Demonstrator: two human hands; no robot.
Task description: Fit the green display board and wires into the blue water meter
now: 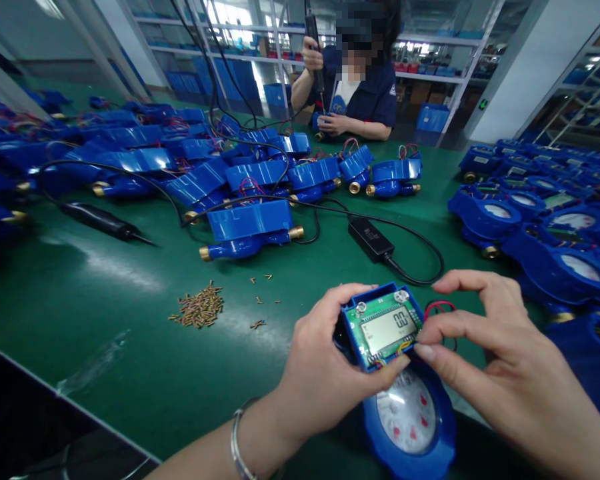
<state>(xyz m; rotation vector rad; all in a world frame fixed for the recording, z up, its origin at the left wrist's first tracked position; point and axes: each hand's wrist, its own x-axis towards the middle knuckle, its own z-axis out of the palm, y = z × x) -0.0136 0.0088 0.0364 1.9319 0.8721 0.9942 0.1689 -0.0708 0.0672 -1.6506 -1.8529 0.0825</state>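
Note:
My left hand [325,353] grips the blue display housing of a water meter, thumb along its lower edge and fingers behind it. Inside the open housing a green circuit board carries an LCD screen [387,331] reading zeros, with yellow and red wires [405,347] at its lower edge. Below hangs the meter's round dial [407,417] with red pointers. At the board's lower right corner my right hand [495,360] has thumb and a finger pinched together, index finger raised; what lies between the tips is hidden. A red and black wire loop [440,307] runs behind those fingers.
A pile of small brass screws [197,307] lies left on the green table [145,353]. Beyond are a black electric screwdriver [105,221], a black adapter box [371,239] with cables, and rows of blue meters [250,223]. More meters [570,220] stand right. A co-worker [350,93] holds a screwdriver opposite.

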